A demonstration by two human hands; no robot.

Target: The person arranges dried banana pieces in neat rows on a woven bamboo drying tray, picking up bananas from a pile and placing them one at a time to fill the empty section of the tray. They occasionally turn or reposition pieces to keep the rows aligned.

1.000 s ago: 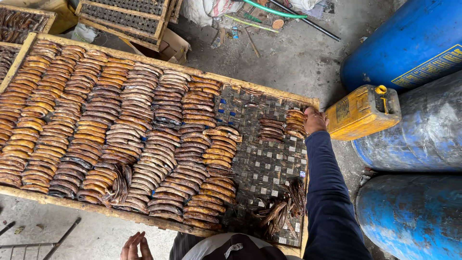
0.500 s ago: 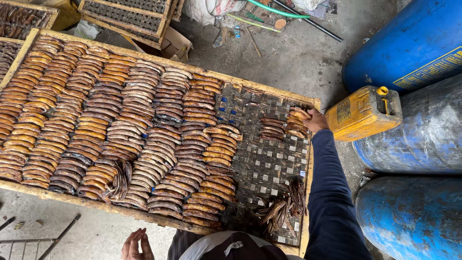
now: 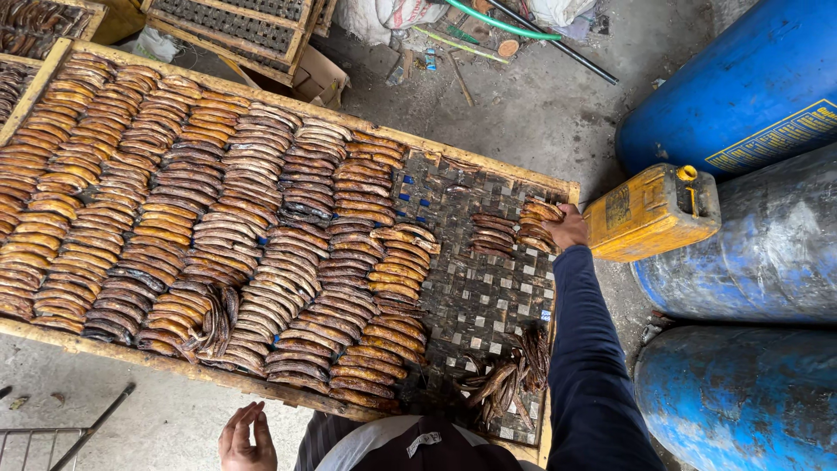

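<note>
A long wooden-framed tray (image 3: pixel 288 394) with a woven mesh floor carries several rows of dried brown and orange banana-like pieces (image 3: pixel 218 227). My right hand (image 3: pixel 568 227), arm in a dark blue sleeve, reaches to the tray's far right corner and touches a small row of pieces (image 3: pixel 539 223) there. Beside it lies another short row (image 3: pixel 493 235). A loose heap of pieces (image 3: pixel 510 381) lies at the near right corner. My left hand (image 3: pixel 246 436) hangs below the tray's near edge, fingers apart, holding nothing.
A yellow jerrycan (image 3: pixel 649 212) stands just right of the tray. Blue drums (image 3: pixel 741 253) fill the right side. More mesh trays (image 3: pixel 244 22) and a cardboard box (image 3: pixel 321 80) lie beyond. Hoses and debris litter the concrete floor at the top.
My right hand has stayed at the far right corner, shifting slightly on the small row of pieces. My left hand has not moved.
</note>
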